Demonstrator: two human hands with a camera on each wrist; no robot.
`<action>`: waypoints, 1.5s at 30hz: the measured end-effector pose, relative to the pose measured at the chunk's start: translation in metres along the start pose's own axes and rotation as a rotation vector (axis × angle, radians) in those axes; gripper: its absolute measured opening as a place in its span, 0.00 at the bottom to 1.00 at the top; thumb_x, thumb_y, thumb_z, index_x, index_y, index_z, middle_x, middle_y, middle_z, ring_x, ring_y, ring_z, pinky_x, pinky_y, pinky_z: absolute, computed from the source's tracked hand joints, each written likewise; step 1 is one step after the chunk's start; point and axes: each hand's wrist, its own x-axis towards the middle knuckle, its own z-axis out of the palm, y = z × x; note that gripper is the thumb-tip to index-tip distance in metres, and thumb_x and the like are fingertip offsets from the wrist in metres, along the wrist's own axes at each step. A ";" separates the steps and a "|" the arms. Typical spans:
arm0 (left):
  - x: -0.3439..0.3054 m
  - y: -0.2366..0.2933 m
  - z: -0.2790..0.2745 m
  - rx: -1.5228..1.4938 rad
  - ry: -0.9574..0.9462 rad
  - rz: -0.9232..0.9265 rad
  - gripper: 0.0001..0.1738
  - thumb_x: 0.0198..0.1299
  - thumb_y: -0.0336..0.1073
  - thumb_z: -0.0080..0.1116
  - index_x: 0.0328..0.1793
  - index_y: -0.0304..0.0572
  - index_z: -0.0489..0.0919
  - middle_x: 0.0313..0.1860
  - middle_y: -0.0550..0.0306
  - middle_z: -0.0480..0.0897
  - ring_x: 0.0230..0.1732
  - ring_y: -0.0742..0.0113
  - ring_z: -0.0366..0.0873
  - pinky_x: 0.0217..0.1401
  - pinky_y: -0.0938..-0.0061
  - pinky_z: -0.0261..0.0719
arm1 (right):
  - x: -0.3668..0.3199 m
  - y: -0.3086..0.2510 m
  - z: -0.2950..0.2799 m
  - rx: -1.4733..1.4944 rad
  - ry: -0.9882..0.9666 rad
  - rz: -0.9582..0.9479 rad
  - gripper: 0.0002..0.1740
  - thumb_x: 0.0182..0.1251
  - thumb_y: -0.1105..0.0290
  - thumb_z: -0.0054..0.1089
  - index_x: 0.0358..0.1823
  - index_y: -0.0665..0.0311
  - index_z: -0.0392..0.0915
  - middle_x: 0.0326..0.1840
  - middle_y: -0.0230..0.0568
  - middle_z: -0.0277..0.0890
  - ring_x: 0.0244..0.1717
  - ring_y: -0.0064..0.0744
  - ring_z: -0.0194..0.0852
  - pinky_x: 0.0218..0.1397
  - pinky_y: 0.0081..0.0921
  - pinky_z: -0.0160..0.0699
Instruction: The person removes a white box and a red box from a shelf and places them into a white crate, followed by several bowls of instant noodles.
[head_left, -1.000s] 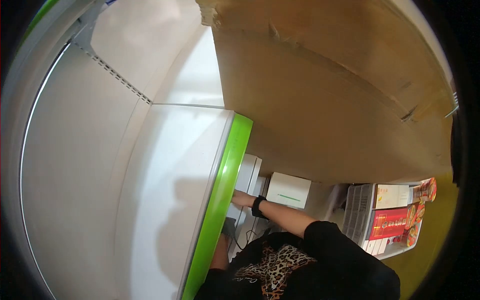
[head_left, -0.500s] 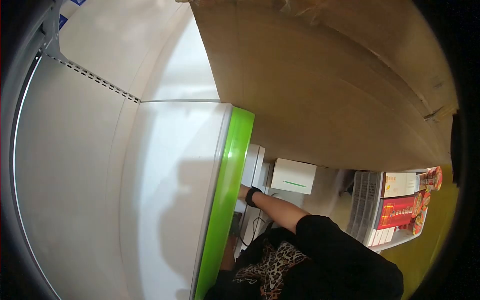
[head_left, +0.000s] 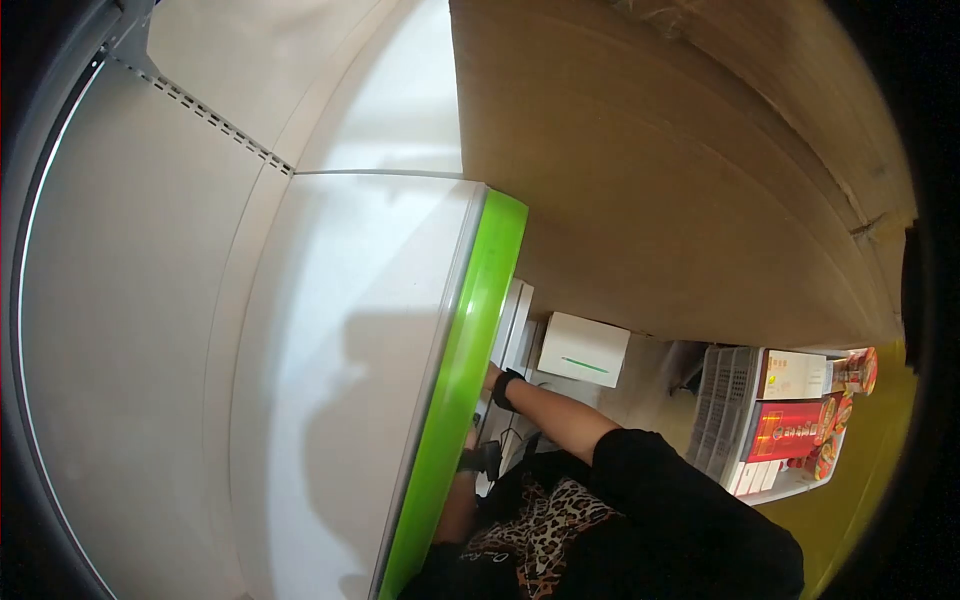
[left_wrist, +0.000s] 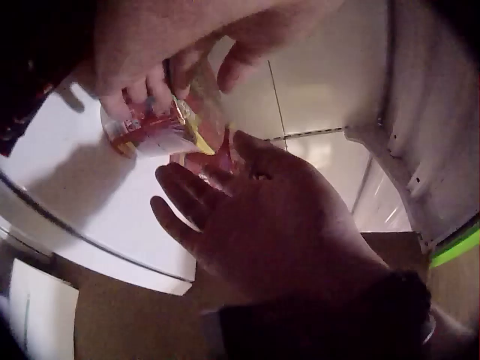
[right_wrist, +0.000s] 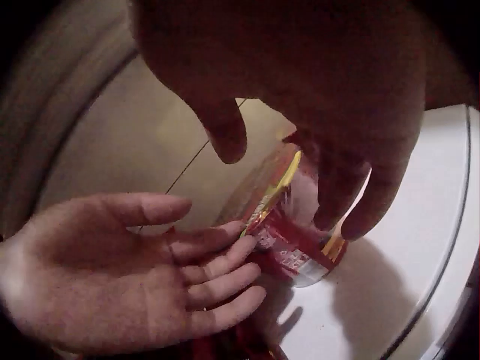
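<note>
In the right wrist view a red instant noodle cup (right_wrist: pixel 292 247) with a yellow-edged lid is on the white shelf. My right hand (right_wrist: pixel 300 82) reaches over it, fingers along its side and thumb spread apart. My left hand (right_wrist: pixel 127 270) is palm up beside it, fingers extended, fingertips right at the lid's edge. The left wrist view shows the same cup (left_wrist: pixel 142 131) under the right hand's fingers, with more red packaging (left_wrist: pixel 206 161) behind my left hand's fingers. In the head view the green shelf edge (head_left: pixel 470 320) hides most of both hands and the cup.
A large cardboard box (head_left: pixel 680 200) stands beyond the shelf end. Below are a white box (head_left: pixel 585 350) with a green line and a basket (head_left: pixel 720 405) of noodle cups and red and white cartons. A white shelf panel (head_left: pixel 350 260) covers the left.
The head view has shifted slightly. My left wrist with its strapped camera now shows more beside the green edge, while the right forearm stays reached in under the shelf.
</note>
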 end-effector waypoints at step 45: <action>-0.148 0.071 0.240 0.587 -1.154 -0.329 0.20 0.63 0.43 0.42 0.60 0.49 0.64 0.50 0.59 0.71 0.49 0.69 0.71 0.51 0.69 0.70 | -0.436 0.020 -0.061 -0.061 1.038 0.326 0.11 0.60 0.67 0.51 0.31 0.70 0.71 0.28 0.41 0.69 0.31 0.29 0.65 0.37 0.25 0.65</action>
